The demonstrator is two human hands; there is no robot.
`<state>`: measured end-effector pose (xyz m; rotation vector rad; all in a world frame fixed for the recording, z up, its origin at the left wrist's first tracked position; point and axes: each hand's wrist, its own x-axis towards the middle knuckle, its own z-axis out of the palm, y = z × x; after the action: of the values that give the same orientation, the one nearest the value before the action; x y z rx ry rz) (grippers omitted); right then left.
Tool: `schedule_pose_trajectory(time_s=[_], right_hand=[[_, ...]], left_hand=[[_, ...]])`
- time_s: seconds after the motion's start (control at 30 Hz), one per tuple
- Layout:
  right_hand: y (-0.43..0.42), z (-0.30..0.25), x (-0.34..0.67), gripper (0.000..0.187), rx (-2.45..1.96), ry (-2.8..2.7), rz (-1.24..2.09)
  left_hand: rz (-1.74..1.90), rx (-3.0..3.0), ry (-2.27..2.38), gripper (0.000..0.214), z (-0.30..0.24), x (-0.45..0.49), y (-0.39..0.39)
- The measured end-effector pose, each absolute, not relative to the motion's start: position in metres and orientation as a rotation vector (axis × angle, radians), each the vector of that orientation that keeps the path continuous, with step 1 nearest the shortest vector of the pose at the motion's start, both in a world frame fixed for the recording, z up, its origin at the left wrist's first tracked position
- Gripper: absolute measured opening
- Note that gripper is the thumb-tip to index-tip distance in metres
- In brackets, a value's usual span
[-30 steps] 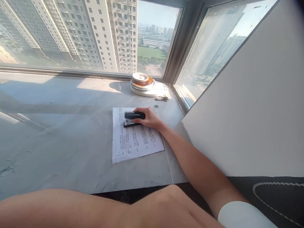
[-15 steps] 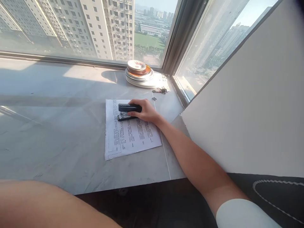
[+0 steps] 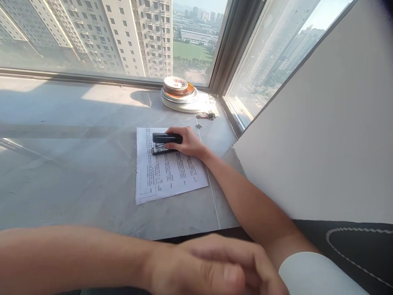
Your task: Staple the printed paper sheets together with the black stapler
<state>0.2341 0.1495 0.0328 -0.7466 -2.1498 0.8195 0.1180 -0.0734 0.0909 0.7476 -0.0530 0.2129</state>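
Observation:
My right hand (image 3: 189,142) is wrapped around a black stapler (image 3: 167,138) from its right end. The stapler lies on a printed sheet of paper (image 3: 172,180), and its upper arm is raised apart from its base. Close to the camera, my left hand (image 3: 208,264) reaches in across the bottom of the view, above the front edge of the sill. Its fingers are loosely bent, with the thumb apart from the index finger, and I see nothing in it. Some of its fingertips are cut off by the frame's lower edge.
A stack of plates (image 3: 179,96) stands on the grey marbled sill (image 3: 76,176) by the window corner. Keys (image 3: 210,116) and small staple strips (image 3: 199,126) lie in front of it. A white wall (image 3: 331,131) bounds the right side.
My left arm has swung in from the lower left, and the left hand now shows at bottom centre. The right hand keeps its hold on the stapler.

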Motion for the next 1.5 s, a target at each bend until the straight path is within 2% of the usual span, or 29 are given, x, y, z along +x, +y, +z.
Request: schedule_pose_trajectory(time_s=[0.17,0.37,0.73,1.3,1.43,1.5], right_hand=[[0.149,0.034,0.235,0.028,-0.766,-2.178,0.793],[0.152,0.031,0.234,0.033,-0.754,-2.188,0.768],[0.151,0.031,0.235,0.031,-0.748,-2.211,0.714],[0.152,0.030,0.235,0.026,-0.688,-2.197,0.732],[0.153,0.029,0.236,0.027,-0.701,-2.210,0.727],[0.153,0.029,0.236,0.028,-0.703,-2.218,0.717]], left_hand=[[0.319,0.651,0.161,0.031,0.058,0.132,-0.044],[0.464,0.770,0.326,0.034,0.056,0.130,-0.043],[0.457,0.802,0.358,0.037,0.059,0.129,-0.045],[0.354,0.724,0.174,0.035,0.057,0.125,-0.042],[0.283,0.622,0.130,0.027,0.077,0.125,-0.054],[0.202,0.613,0.053,0.031,0.099,0.124,-0.068]])
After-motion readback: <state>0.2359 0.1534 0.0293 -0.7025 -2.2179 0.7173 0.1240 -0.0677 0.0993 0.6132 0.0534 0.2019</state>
